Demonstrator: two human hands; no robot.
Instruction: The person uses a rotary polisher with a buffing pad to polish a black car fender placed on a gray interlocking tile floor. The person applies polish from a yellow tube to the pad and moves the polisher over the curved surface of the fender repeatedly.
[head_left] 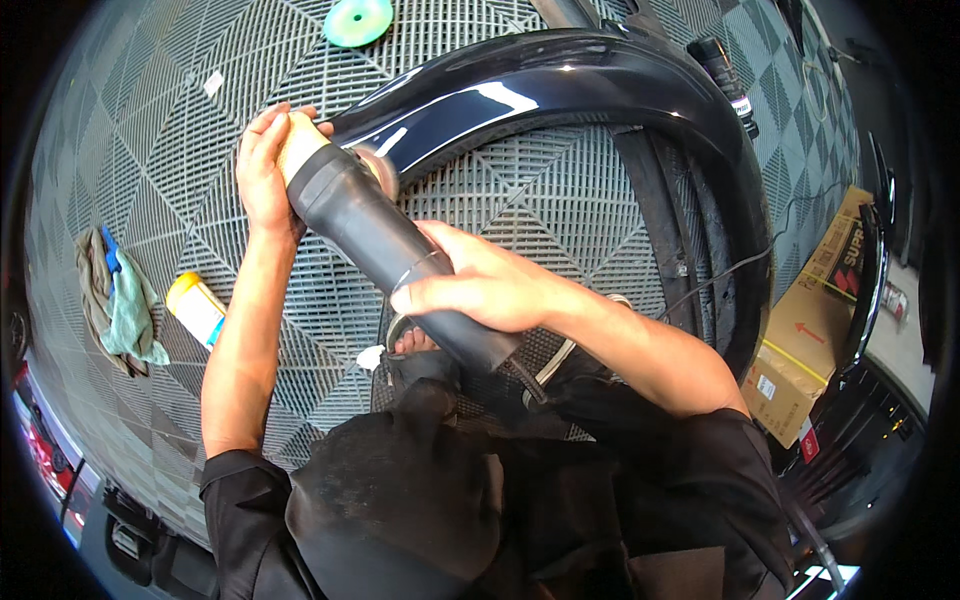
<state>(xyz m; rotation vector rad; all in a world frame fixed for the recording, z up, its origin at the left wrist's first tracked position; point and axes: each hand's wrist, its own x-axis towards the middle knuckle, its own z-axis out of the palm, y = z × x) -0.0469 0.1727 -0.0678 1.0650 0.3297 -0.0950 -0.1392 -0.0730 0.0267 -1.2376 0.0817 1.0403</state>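
Both my hands are on a black electric polisher with a pale yellow head. My left hand wraps round that head. My right hand grips the black body from above, thumb along it. At the polisher's front a round pad looks blurred. It sits at the left end of a glossy black curved car panel, like a fender. The contact between pad and panel is partly hidden by the tool. A cord leaves the polisher's rear end.
Grey grid tiles cover the floor. Cloths and a yellow-capped bottle lie left. A green disc pad lies beyond. A black bottle is by the panel; a cardboard box stands right. A thin cable crosses the panel.
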